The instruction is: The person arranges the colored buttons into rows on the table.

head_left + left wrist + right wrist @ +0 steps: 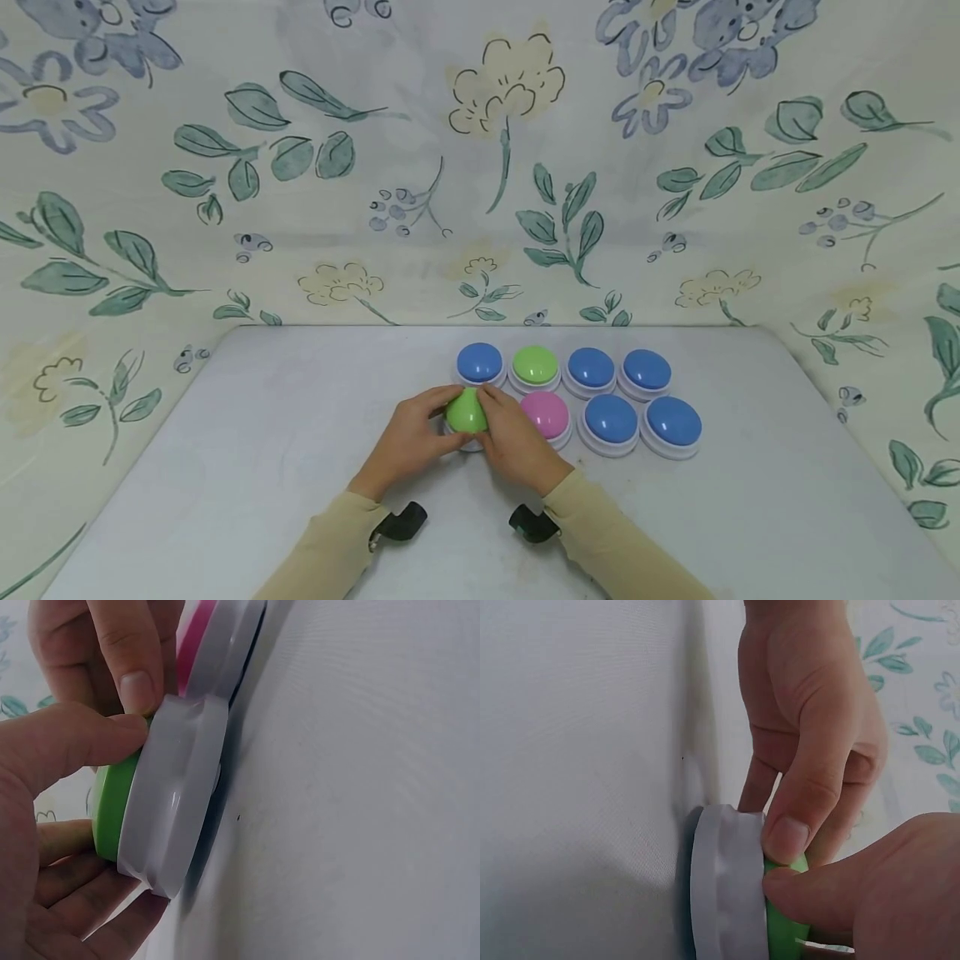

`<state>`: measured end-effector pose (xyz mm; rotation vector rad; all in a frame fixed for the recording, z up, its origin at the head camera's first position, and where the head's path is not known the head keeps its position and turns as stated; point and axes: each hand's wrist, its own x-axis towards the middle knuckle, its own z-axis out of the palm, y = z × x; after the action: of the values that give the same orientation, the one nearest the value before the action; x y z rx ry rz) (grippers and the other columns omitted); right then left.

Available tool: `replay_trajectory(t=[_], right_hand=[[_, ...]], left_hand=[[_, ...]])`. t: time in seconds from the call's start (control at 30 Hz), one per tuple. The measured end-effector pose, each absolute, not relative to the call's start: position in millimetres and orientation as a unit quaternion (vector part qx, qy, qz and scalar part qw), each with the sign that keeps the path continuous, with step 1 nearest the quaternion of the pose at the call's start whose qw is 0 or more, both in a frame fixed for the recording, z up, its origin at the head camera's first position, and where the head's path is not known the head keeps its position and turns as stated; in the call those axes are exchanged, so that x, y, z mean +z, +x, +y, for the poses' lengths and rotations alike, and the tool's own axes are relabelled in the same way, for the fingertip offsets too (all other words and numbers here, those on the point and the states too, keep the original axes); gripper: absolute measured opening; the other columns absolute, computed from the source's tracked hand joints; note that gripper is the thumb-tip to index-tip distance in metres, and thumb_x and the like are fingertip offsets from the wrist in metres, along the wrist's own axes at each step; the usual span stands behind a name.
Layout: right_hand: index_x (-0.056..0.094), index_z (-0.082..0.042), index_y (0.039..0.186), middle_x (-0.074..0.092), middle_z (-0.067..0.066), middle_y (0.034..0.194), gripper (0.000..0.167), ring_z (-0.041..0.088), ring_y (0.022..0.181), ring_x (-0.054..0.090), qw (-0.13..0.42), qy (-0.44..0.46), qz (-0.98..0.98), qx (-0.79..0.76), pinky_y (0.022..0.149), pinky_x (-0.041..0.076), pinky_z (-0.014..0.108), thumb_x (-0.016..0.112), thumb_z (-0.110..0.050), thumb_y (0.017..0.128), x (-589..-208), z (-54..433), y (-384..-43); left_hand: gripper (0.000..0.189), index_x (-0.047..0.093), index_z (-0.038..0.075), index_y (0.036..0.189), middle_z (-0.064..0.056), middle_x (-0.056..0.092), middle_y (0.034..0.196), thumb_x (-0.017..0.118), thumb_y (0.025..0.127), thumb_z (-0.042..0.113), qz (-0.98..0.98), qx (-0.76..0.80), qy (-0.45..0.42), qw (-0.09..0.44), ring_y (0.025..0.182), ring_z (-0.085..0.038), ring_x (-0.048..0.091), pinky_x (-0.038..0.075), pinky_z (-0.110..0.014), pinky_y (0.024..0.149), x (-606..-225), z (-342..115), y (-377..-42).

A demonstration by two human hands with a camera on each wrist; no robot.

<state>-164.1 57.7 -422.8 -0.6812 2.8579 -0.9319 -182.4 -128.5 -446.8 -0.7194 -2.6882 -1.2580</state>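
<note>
A dome-shaped green push button (pixel 467 412) on a white round base (pixel 176 795) is held between both hands at the left end of the front row. My left hand (pixel 411 435) grips it from the left, thumb on the near side and fingers curled round the far side. From the right, my right hand (pixel 519 435) pinches the same button, its thumb tip (pixel 784 889) beside the left thumb. The base stands at the table surface; whether it fully touches cannot be told. A pink push button (pixel 545 414) sits just right of the right hand.
Behind are a blue button (pixel 479 362), a second green button (pixel 535 364) and two more blue ones (pixel 590 367). Two blue buttons (pixel 611 418) continue the front row rightward. All stand on a white table (pixel 225 467), with floral cloth (pixel 420 167) behind and at the sides.
</note>
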Motion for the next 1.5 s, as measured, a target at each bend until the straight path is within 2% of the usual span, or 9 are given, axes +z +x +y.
replay_trajectory(t=[0.43,1.5], right_hand=[[0.037,0.013,0.147,0.034,0.027,0.156,0.057,0.038,0.144,0.035,0.029,-0.220,0.931,-0.291,0.115,0.035,0.044,0.061,-0.004,0.099,-423.3,61.7,-162.2],[0.038,0.013,0.147,0.038,0.028,0.152,0.056,0.038,0.140,0.040,-0.007,-0.238,0.927,-0.289,0.113,0.039,0.044,0.061,0.002,0.097,-424.8,64.5,-160.5]], left_hand=[[0.066,0.057,-0.001,0.138,-0.015,0.058,0.140,0.085,0.080,0.011,-0.880,-0.418,-0.222,0.027,0.127,-0.029,0.058,0.050,-0.038,0.103,-448.1,-121.4,-182.5],[0.069,0.052,0.002,0.143,-0.015,0.054,0.145,0.082,0.082,0.008,-0.874,-0.436,-0.216,0.007,0.134,-0.029,0.052,0.042,-0.042,0.112,-448.9,-115.6,-180.2]])
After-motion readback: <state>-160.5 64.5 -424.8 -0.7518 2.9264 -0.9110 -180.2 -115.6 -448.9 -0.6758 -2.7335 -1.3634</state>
